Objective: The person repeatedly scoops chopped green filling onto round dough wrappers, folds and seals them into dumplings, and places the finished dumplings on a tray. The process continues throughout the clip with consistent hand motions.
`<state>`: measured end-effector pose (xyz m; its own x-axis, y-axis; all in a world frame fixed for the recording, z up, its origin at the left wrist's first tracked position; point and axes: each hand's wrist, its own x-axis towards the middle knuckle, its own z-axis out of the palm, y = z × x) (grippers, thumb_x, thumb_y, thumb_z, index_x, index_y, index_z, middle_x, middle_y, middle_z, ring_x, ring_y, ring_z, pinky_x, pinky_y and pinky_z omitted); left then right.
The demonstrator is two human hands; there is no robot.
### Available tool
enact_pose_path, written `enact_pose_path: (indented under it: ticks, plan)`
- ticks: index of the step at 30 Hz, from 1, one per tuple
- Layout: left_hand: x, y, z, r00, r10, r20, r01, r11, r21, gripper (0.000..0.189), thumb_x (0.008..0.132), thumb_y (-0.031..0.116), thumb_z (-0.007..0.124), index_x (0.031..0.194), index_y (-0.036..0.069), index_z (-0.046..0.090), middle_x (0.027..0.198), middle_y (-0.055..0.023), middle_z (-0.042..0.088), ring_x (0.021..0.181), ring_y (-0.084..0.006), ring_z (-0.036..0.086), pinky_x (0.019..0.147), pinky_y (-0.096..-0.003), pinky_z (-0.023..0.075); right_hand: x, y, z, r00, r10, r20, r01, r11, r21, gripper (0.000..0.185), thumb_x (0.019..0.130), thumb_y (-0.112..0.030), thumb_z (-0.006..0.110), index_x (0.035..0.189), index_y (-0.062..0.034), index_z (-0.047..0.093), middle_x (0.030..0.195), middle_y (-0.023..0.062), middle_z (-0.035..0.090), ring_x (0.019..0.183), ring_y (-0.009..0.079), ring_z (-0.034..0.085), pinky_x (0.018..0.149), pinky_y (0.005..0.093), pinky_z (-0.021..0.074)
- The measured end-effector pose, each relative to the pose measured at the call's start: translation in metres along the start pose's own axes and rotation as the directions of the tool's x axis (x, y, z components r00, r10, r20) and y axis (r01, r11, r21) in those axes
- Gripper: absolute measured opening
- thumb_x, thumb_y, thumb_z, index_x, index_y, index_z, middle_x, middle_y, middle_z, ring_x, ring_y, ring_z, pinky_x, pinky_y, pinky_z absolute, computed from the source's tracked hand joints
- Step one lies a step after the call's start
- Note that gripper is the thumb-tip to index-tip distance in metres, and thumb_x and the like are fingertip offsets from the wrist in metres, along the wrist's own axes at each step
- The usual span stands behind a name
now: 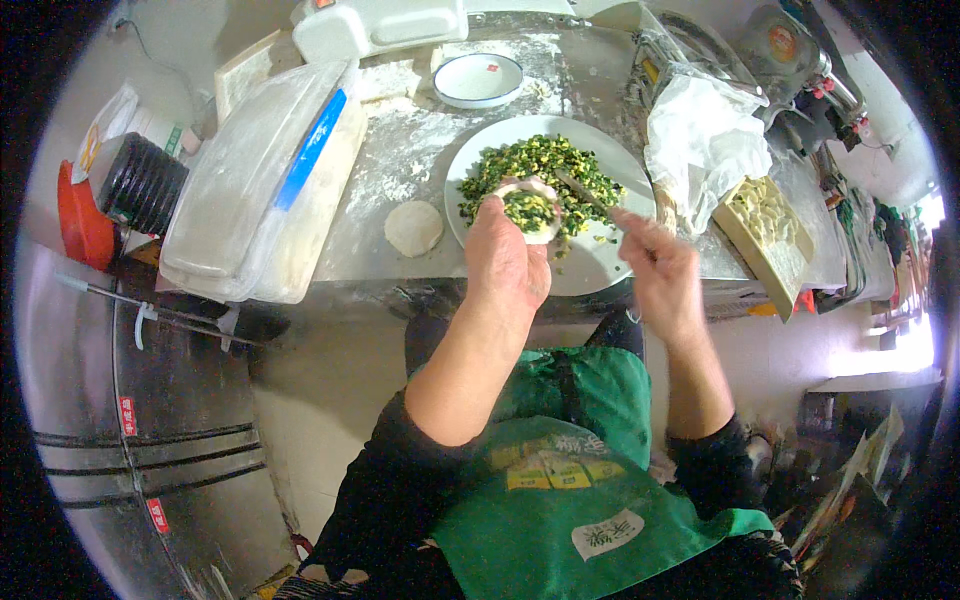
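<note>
My left hand (pixel 504 247) cups a round dough wrapper (pixel 546 232) over the near part of a large pale plate (pixel 637 180). Chopped green and yellow filling (pixel 525 210) lies in the middle of that wrapper. On the plate is a broad heap of the same filling (pixel 540 154). My right hand (pixel 660 259) grips a thin flat stick or spatula (pixel 585 189), whose far end reaches over the heap. To the left of the plate, one flat dough round (pixel 414 229) rests on the floured steel worktop (pixel 367 214).
A white enamel dish (pixel 478 81) with a blue rim stands behind the plate. At left lies a lidded plastic box (pixel 247 180). A tray (pixel 776 259) of shaped dough pieces overhangs the front edge at right, beside a crumpled plastic bag (pixel 701 135) and a metal machine (pixel 795 60).
</note>
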<state>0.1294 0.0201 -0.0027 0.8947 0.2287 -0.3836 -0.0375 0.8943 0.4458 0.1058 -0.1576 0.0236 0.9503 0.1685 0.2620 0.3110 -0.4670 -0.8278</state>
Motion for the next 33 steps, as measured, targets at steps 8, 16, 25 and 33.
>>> enact_pose_path:
  ticks: [8, 16, 25, 33]
  plan:
    - [0.007, -0.017, -0.002, 0.997, 0.032, 0.066, -0.032, 0.999, -0.005, 0.034, 0.106, 0.018, 0.039, 0.134, 0.007, 0.053, 0.118, -0.0094, 0.063, 0.102, -0.0238, 0.064, 0.087, -0.0394, 0.0559, -0.04, -0.019, 0.049, 0.998, -0.027, -0.05, 0.021, 0.994, -0.103, 0.042, 0.094, 0.003, 0.053, 0.134, -0.0048, 0.063, 0.092, 0.0192, 0.064, 0.084, 0.0364, 0.065, 0.078, 0.0404, 0.0529]
    - [0.001, -0.015, -0.006, 0.989, 0.092, 0.115, -0.092, 0.996, -0.004, 0.032, 0.104, 0.02, 0.044, 0.132, 0.008, 0.054, 0.12, -0.0078, 0.062, 0.103, -0.0223, 0.062, 0.09, -0.0392, 0.0542, -0.041, -0.017, 0.05, 0.999, -0.034, -0.042, 0.029, 0.993, -0.111, 0.038, 0.093, 0.004, 0.055, 0.128, -0.0018, 0.066, 0.092, 0.0203, 0.066, 0.082, 0.0375, 0.066, 0.075, 0.0404, 0.0539]
    - [-0.005, -0.013, -0.003, 0.997, 0.047, 0.066, -0.052, 0.997, 0.065, 0.036, 0.106, 0.02, 0.036, 0.135, 0.007, 0.053, 0.127, -0.0093, 0.061, 0.111, -0.0235, 0.061, 0.094, -0.042, 0.0531, -0.038, -0.014, 0.048, 0.995, -0.093, -0.031, 0.088, 0.986, -0.141, 0.037, 0.091, 0.002, 0.056, 0.126, -0.0019, 0.067, 0.085, 0.0194, 0.063, 0.076, 0.0361, 0.065, 0.072, 0.0407, 0.0534]
    - [-0.01, -0.001, -0.006, 0.998, -0.066, -0.012, 0.067, 0.99, 0.127, 0.038, 0.108, 0.023, 0.03, 0.13, 0.005, 0.055, 0.119, -0.0134, 0.066, 0.103, -0.0278, 0.066, 0.087, -0.0426, 0.0582, -0.033, -0.013, 0.034, 0.99, -0.138, -0.019, 0.133, 0.98, -0.15, 0.039, 0.087, 0.001, 0.059, 0.123, -0.0057, 0.07, 0.081, 0.0164, 0.061, 0.071, 0.0341, 0.063, 0.067, 0.0418, 0.0521]
